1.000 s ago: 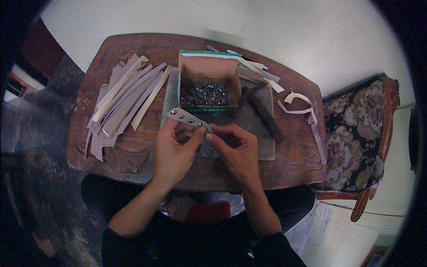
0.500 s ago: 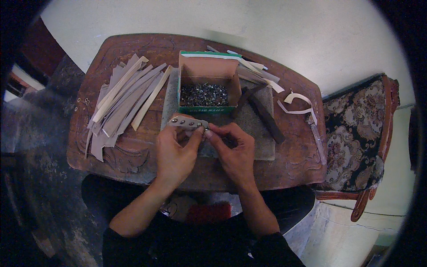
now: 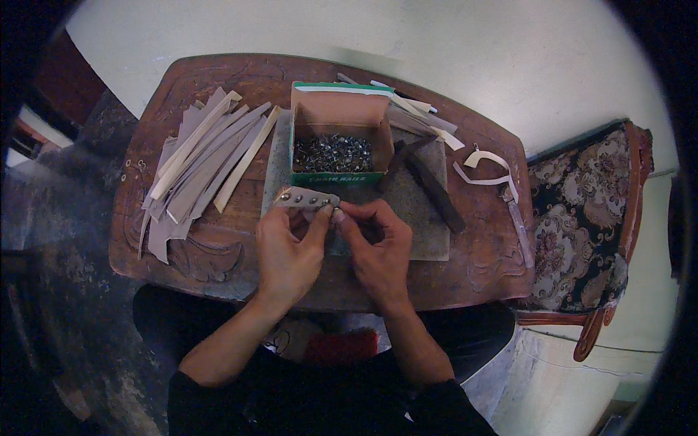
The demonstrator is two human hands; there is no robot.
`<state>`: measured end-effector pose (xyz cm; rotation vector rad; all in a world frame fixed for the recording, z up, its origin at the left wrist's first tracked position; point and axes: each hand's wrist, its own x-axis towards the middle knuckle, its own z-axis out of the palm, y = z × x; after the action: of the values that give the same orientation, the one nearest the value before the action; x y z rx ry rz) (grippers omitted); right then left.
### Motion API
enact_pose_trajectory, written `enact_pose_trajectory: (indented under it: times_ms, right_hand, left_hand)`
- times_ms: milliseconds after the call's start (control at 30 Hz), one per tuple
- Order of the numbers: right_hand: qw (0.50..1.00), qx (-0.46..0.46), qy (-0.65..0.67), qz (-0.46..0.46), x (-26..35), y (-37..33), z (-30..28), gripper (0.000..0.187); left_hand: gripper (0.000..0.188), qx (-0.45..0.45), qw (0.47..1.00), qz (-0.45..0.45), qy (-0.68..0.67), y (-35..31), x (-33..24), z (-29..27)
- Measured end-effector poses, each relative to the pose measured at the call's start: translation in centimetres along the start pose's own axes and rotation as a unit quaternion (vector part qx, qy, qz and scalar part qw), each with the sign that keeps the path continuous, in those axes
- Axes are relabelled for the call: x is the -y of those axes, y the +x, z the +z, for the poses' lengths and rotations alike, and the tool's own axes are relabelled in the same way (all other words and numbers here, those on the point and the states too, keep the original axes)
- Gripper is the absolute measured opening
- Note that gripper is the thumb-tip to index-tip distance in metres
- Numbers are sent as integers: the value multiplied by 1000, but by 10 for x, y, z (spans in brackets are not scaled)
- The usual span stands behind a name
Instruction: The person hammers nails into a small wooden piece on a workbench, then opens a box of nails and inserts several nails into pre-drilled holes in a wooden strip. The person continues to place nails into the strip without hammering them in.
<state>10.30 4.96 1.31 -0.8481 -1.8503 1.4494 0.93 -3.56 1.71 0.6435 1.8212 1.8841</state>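
Between thumb and fingers, my left hand (image 3: 291,247) grips a short pale grey strip (image 3: 306,198). Several round, shiny nail heads sit in a row along it. My right hand (image 3: 379,240) is pinched at the strip's right end, thumb and forefinger closed on a small shiny chair nail (image 3: 337,211). The fingertips of both hands almost meet there. Just beyond them stands an open green cardboard box (image 3: 342,177), with a heap of loose chair nails (image 3: 333,153) inside. How deep the held nail sits in the strip is hidden by my fingers.
The box stands on a grey slab (image 3: 429,247) on a carved wooden table (image 3: 480,280). Cut strips (image 3: 211,160) are piled at the left. Two dark bars (image 3: 436,192) lie right of the box, near pale curled strips (image 3: 487,178). A flower-patterned upholstered chair (image 3: 578,218) stands at the right.
My right hand has shifted very slightly to the left. Both hands keep their hold at the strip, which has barely tilted.
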Motion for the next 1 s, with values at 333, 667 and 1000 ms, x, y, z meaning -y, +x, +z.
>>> enact_pose_trajectory:
  times_ms: [333,667,1000]
  right_hand:
    - [988,83,93,87,10,7,-20,25]
    - [998,27,35,39,8,1,-12,22]
    - [999,20,29,11,1,3,-10,15]
  left_hand:
    - [15,49,988,-101,-110,6,-15,-5]
    - [15,29,995,-56,-82,3,-2,0]
    - [11,18,998,-18,-49,2,2,1]
